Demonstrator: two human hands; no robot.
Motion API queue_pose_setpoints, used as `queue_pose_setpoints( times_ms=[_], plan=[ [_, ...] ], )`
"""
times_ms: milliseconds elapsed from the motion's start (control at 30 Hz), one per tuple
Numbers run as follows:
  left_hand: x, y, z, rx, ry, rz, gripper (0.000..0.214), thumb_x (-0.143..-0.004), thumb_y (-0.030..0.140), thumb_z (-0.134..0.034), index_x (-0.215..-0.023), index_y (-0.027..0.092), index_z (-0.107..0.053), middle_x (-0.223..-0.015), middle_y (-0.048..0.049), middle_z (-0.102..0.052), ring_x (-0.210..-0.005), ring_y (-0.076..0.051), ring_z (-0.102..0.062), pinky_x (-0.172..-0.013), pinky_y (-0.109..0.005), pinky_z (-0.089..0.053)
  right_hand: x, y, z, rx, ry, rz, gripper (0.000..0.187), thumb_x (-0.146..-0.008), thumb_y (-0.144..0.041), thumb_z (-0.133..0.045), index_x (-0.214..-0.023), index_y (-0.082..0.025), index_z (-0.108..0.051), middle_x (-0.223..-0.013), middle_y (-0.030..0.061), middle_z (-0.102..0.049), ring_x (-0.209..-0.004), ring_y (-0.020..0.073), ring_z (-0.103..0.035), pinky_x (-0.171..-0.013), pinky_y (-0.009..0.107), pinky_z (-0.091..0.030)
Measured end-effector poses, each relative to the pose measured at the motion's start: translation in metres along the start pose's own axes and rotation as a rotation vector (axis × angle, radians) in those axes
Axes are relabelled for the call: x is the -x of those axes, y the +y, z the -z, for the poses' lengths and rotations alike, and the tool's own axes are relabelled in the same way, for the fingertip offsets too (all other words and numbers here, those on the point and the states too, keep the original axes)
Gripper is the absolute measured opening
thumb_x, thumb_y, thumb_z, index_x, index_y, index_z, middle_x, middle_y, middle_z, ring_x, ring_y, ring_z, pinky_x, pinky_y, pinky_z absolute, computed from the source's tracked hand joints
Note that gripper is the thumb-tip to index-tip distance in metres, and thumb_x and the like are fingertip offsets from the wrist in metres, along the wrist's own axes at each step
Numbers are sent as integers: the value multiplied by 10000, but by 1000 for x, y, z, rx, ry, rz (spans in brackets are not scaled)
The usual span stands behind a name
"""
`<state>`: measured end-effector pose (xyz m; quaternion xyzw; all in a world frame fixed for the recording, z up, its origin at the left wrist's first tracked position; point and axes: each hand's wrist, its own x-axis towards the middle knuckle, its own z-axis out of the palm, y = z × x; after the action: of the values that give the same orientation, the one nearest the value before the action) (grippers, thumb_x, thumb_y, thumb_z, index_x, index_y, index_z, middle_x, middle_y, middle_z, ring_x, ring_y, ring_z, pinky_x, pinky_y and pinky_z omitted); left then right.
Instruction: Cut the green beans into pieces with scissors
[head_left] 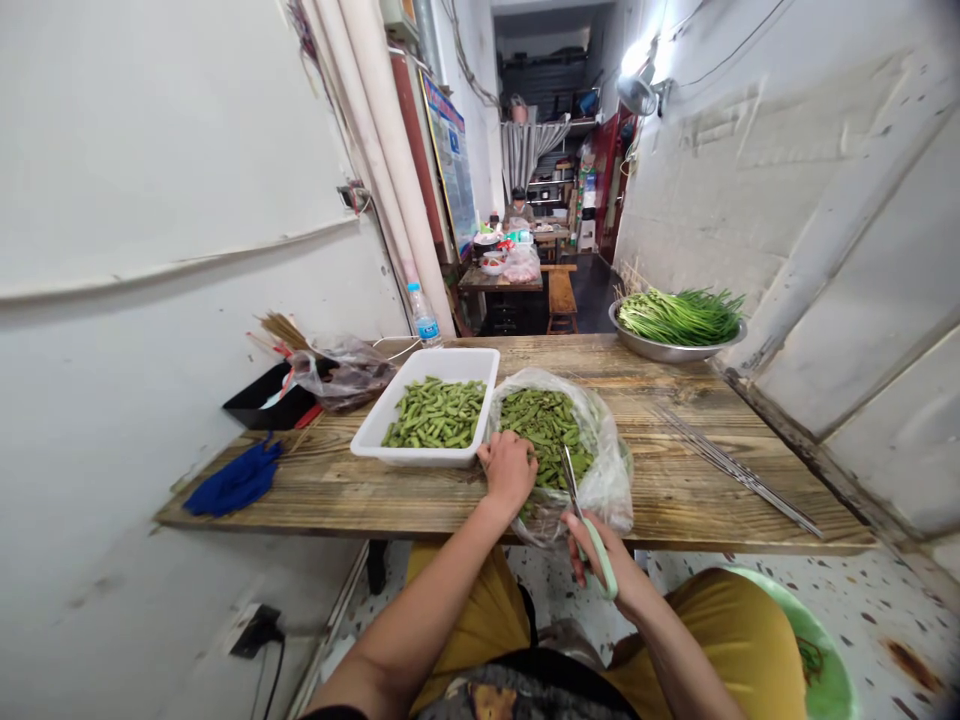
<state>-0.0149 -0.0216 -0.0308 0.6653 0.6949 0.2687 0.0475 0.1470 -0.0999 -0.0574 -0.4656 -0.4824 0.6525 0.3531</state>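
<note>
My right hand (600, 560) grips a pair of scissors (597, 550) with pale green handles, their metal blades pointing up over a clear plastic bag. Green edamame pods (551, 425) fill the opened plastic bag (611, 470). At the bag's left edge, beside the near right corner of a white plastic tray (491, 385), is my left hand (510, 470). Its fingers are curled, and whatever they hold is hidden. More green pods (439, 412) lie inside the tray.
A metal bowl of long green stalks (679, 350) stands at the back right, with metal skewers (742, 470) nearer me. Leftward are a water bottle (425, 318), a black box (262, 400) and blue cloth (236, 480). A green tub (810, 610) sits below; a person (518, 208) sits far back.
</note>
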Motion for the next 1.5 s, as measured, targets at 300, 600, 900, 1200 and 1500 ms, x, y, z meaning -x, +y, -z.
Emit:
queue_pose_setpoints(
  times_ms=[300, 600, 900, 1200, 1500],
  plan=[
    [-2, 0, 2, 640, -164, 10, 114, -682, 263, -643, -761, 207, -703, -748, -25, -698, -714, -170, -615, -760, -286, -426, -3, -5, 3, 108, 2, 49, 342, -799, -540, -514, -851, -203, -484, -521, -83, -408, -375, 75, -388, -343, 193, -351],
    [1, 7, 8, 738, -236, 64, 98, -629, 242, -656, -698, 200, -712, -692, -18, -700, -664, -163, -614, -671, -258, -456, -12, -5, 7, 117, -4, 34, 387, -749, -572, -555, -840, -199, -509, -428, -113, -359, -284, 59, -312, -280, 180, -280],
    [6, 3, 28, 666, -269, 158, 287, -516, 425, -698, -736, 241, -695, -804, -13, -723, -800, -262, -645, -742, -350, -500, -3, -16, -2, 214, 174, 61, 388, -635, -541, -692, -679, -176, -570, -475, -68, -468, -428, 87, -455, -418, 194, -362],
    [11, -9, 28, 1054, -208, 396, 414, -565, 436, -702, -858, 191, -540, -664, 0, -692, -690, -207, -673, -612, -294, -522, -5, -13, -17, 39, -69, 20, 514, -667, -698, -543, -654, -191, -459, -477, -81, -434, -372, 65, -442, -360, 184, -411],
    [8, 16, 6, 1296, -167, 399, 316, -636, 374, -701, -759, 148, -516, -607, -1, -640, -580, -137, -648, -496, -192, -436, 2, -21, -3, -43, 20, -8, 428, -745, -611, -528, -738, -184, -505, -570, -58, -481, -384, 77, -451, -337, 207, -409]
  ],
)
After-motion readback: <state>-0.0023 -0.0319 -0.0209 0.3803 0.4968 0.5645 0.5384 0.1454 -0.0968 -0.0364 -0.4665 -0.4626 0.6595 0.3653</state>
